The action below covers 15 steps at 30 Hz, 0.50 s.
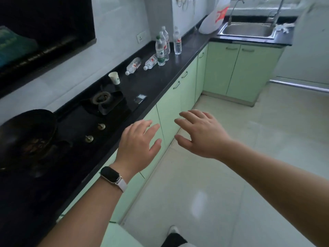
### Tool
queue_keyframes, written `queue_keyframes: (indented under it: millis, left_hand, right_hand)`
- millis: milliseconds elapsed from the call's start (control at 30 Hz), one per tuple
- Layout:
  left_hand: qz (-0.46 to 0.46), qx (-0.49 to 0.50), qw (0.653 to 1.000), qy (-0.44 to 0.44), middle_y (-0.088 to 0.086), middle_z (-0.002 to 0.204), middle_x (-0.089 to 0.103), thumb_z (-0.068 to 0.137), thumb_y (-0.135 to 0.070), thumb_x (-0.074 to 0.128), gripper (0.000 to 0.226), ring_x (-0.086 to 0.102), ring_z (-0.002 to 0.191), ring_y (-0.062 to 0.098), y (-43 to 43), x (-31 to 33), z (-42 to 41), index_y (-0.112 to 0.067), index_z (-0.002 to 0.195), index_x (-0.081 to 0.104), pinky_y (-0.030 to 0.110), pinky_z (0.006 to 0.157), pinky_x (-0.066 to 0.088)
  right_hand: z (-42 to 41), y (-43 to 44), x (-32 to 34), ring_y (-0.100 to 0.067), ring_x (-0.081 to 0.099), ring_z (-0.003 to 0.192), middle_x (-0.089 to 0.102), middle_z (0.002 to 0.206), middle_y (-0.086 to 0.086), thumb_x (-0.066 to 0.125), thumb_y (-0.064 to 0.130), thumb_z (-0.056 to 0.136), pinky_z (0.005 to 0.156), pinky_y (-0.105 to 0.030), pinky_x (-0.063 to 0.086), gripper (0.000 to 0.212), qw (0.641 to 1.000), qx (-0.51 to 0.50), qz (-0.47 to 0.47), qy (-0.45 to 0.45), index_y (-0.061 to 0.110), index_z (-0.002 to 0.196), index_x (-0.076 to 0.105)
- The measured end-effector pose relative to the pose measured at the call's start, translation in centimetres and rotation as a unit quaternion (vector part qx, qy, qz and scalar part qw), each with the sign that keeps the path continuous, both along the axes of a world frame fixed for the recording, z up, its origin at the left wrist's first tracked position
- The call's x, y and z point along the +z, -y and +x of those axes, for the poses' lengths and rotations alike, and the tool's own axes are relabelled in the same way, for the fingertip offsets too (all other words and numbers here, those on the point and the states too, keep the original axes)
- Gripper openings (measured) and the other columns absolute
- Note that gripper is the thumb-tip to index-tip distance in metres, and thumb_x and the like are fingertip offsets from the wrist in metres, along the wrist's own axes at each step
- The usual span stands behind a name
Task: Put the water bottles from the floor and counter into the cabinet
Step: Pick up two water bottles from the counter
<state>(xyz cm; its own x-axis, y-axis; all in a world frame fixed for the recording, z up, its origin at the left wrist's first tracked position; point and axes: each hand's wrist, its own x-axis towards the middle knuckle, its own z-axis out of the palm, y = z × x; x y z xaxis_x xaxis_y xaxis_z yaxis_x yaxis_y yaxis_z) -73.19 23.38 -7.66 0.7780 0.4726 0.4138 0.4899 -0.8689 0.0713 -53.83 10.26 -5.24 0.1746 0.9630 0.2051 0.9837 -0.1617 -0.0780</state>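
Several clear water bottles are on the black counter (178,68) far ahead. A green-labelled bottle (160,50) stands upright with two more upright bottles (166,40) behind it, and another upright bottle (177,41) is to their right. Two bottles lie on their sides: one (133,65) and one (151,61). The light green cabinet doors (170,104) under the counter are closed. My left hand (138,145), with a watch at the wrist, and my right hand (201,132) hover with spread fingers in front of the cabinets, holding nothing. No bottle shows on the floor.
A paper cup (114,77) stands near the lying bottles. A gas hob (101,102) with a dark wok (26,136) fills the near counter. A sink (247,30) and a white plastic bag (213,18) are at the far corner. The tiled floor (231,166) lies to the right.
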Motion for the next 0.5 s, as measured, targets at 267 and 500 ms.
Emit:
queue_keyframes:
  millis: [267,500]
  left_hand:
    - [-0.005,-0.018,1.000,0.021,0.012,0.130,0.066,0.093,-0.041,0.048,0.049,0.059,0.124,0.034,-4.7,0.5,8.0,-0.014,0.129,0.067,0.053,0.101,0.046]
    - [0.003,-0.028,0.999,0.038,0.011,0.129,0.066,0.093,-0.041,0.048,0.048,0.059,0.123,0.034,-13.4,0.1,15.5,-0.014,0.129,0.067,0.051,0.100,0.046]
  right_hand:
    - [7.4,-3.3,1.3,-0.028,0.045,0.130,0.055,0.138,-0.003,0.036,0.059,0.091,0.105,-0.043,0.034,0.058,0.999,-0.034,0.008,0.005,0.023,0.133,0.056]
    - [14.8,-11.5,1.7,-0.027,0.044,0.132,0.053,0.141,-0.002,0.035,0.060,0.092,0.107,-0.044,0.033,0.059,0.999,-0.051,-0.005,0.014,0.024,0.135,0.054]
